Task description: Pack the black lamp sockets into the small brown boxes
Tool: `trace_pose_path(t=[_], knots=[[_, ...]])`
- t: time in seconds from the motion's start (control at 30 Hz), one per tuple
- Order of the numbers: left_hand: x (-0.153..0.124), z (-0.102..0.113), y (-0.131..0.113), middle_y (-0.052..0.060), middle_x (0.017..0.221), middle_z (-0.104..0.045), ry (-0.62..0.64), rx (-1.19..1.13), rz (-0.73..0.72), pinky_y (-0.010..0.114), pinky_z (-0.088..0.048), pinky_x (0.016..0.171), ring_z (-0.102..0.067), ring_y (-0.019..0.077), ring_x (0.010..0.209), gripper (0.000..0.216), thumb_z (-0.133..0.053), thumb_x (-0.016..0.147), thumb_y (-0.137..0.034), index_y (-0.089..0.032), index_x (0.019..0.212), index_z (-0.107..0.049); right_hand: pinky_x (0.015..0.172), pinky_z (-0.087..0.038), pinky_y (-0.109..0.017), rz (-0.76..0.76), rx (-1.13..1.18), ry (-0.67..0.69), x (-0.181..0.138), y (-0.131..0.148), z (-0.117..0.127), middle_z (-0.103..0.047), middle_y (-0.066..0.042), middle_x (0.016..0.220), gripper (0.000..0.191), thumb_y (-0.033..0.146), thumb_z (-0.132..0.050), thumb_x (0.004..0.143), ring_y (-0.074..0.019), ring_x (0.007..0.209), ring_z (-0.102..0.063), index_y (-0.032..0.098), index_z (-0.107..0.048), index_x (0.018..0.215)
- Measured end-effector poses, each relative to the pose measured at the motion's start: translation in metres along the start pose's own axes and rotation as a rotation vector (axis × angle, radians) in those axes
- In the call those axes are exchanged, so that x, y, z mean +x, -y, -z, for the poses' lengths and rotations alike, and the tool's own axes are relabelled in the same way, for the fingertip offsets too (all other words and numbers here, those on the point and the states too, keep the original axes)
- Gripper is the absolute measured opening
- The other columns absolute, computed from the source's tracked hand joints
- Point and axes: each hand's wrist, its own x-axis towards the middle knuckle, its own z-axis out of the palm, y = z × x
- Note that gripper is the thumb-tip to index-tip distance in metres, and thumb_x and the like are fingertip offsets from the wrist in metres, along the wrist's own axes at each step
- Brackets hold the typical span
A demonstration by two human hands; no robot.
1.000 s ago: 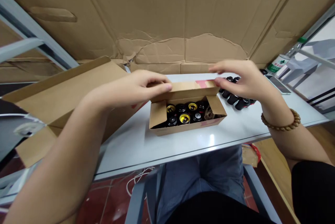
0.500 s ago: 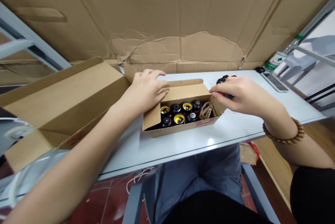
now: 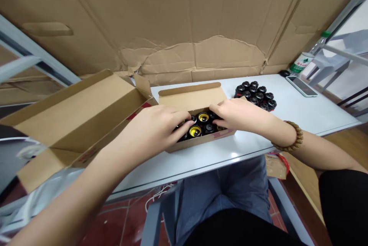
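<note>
An open kraft cardboard box [image 3: 192, 98] stands on the white table, packed with black cans with yellow or silver tops [image 3: 202, 127]. My left hand [image 3: 156, 123] reaches over the box's near left side, its fingers curled down on the cans. From the right, my right hand [image 3: 238, 113] lies with its fingertips on the cans. Both hands hide much of the box's contents, so I cannot tell whether either one grips a can. To the right of the box, a tight group of several black cans [image 3: 254, 94] stands upright on the table.
A large open cardboard carton [image 3: 71, 119] lies at the left, overhanging the white table [image 3: 301, 112]. A cardboard sheet [image 3: 184, 39] stands behind it. A phone [image 3: 301, 86] and a plastic bottle [image 3: 304, 60] are at the far right.
My hands have moved from the box's flap and the standing cans to the top of the cans in the box. The group of standing cans is now uncovered.
</note>
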Motion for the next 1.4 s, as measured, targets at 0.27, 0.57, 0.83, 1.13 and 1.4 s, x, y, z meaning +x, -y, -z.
trace_pose_path(t=[0.27, 0.57, 0.83, 1.13, 1.4], knots=[[-0.026, -0.009, 0.029, 0.011, 0.104, -0.086, 0.141, -0.105, 0.213, 0.044, -0.059, 0.074, -0.080, 0.0342, 0.088, 0.051, -0.047, 0.107, -0.059, -0.028, 0.134, -0.076, 0.059, -0.031, -0.035, 0.058, 0.195, -0.133, 0.000, -0.020, -0.002, -0.079, -0.011, 0.097, 0.015, 0.030, -0.065, 0.104, -0.0237, 0.076, -0.068, 0.019, -0.065, 0.114], [-0.027, -0.041, 0.050, 0.009, 0.113, -0.086, -0.028, -0.125, 0.181, 0.041, -0.058, 0.077, -0.079, 0.0317, 0.091, 0.045, -0.051, 0.109, -0.061, -0.033, 0.137, -0.071, 0.087, -0.057, -0.046, -0.113, 0.577, -0.555, -0.025, -0.119, 0.017, -0.081, -0.012, 0.108, 0.046, 0.049, -0.075, 0.097, -0.0297, 0.096, -0.074, 0.020, -0.069, 0.133], [0.014, -0.011, 0.014, 0.009, 0.115, -0.078, 0.044, -0.163, -0.024, 0.041, -0.056, 0.084, -0.074, 0.0294, 0.101, 0.034, -0.050, 0.111, -0.044, -0.025, 0.121, -0.076, 0.080, -0.054, -0.040, -0.152, 0.390, -0.165, 0.003, -0.131, -0.032, -0.084, -0.010, 0.104, 0.025, 0.028, -0.069, 0.095, -0.0276, 0.090, -0.074, 0.023, -0.081, 0.116], [0.057, -0.011, -0.002, 0.010, 0.111, -0.075, 0.215, -0.079, -0.106, 0.037, -0.050, 0.080, -0.070, 0.0278, 0.099, 0.023, -0.067, 0.107, -0.030, -0.023, 0.114, -0.088, 0.097, -0.053, -0.046, -0.112, 0.074, -0.249, 0.001, -0.124, -0.039, -0.076, -0.020, 0.121, 0.033, 0.013, -0.060, 0.099, -0.0352, 0.113, -0.070, 0.013, -0.078, 0.126], [0.058, -0.030, 0.008, 0.008, 0.094, -0.072, 0.067, -0.101, -0.288, 0.036, -0.045, 0.078, -0.064, 0.0249, 0.091, 0.025, -0.064, 0.108, -0.020, -0.019, 0.093, -0.084, 0.095, -0.053, -0.048, 0.208, 0.123, -0.611, -0.018, -0.038, 0.000, -0.078, -0.018, 0.113, 0.034, 0.017, -0.042, 0.112, -0.0318, 0.104, -0.067, 0.016, -0.076, 0.108]])
